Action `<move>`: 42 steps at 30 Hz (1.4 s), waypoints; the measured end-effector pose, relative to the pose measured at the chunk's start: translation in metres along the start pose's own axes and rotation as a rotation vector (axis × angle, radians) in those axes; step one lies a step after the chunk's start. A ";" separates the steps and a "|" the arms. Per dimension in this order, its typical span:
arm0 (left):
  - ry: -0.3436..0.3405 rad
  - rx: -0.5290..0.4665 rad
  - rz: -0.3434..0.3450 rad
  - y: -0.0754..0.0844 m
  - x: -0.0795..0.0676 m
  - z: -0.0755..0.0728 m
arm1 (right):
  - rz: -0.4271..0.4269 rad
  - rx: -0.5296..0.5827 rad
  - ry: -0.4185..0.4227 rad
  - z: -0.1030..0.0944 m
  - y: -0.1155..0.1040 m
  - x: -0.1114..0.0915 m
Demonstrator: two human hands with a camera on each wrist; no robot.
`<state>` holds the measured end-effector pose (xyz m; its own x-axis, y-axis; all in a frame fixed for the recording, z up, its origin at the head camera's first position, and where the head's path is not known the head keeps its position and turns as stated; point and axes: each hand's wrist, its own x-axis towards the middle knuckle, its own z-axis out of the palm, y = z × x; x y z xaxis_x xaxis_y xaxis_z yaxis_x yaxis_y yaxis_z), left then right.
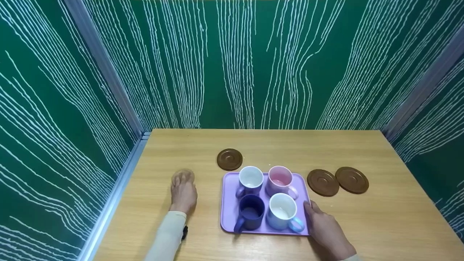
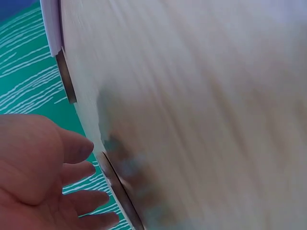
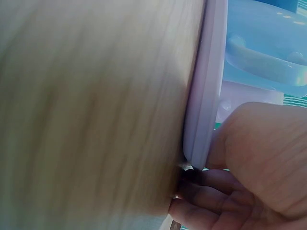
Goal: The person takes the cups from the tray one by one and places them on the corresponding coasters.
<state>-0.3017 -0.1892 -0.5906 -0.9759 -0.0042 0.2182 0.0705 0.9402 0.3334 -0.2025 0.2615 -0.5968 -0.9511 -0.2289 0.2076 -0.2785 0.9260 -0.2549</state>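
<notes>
A lilac tray (image 1: pixel 228 203) carries a dark blue mug (image 1: pixel 251 223), a light blue mug (image 1: pixel 282 208), a pink mug (image 1: pixel 280 177) and a white-lined mug (image 1: pixel 251 178). My right hand (image 1: pixel 326 226) grips the tray's right edge near the front corner. In the right wrist view, its thumb lies along the tray rim (image 3: pixel 206 96) and the fingers curl beneath. Left of the tray, my left hand (image 1: pixel 184 194) reaches over a round brown coaster (image 2: pixel 120 191). Its fingers are extended and loosely bent, with the fingertips right by the coaster's edge.
Behind the tray lies another brown coaster (image 1: pixel 230 159). Two more, a nearer coaster (image 1: pixel 323 182) and a farther coaster (image 1: pixel 352 180), lie side by side to its right. The wooden table (image 1: pixel 268 141) meets green walls (image 1: pixel 326 72) with white wavy lines.
</notes>
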 end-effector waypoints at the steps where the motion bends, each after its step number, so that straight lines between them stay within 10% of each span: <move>1: -0.006 0.000 -0.002 0.000 0.001 0.000 | -0.001 0.003 0.000 0.000 0.000 0.000; 15: -0.144 -0.044 -0.055 -0.003 0.014 -0.005 | -0.013 0.014 0.021 0.002 0.002 -0.001; 42: -0.079 -0.029 0.054 -0.007 0.031 -0.003 | 0.000 -0.006 0.033 0.003 0.002 -0.001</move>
<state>-0.3320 -0.1969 -0.5836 -0.9836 0.0747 0.1641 0.1288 0.9280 0.3496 -0.2025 0.2628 -0.6000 -0.9461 -0.2191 0.2387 -0.2778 0.9277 -0.2495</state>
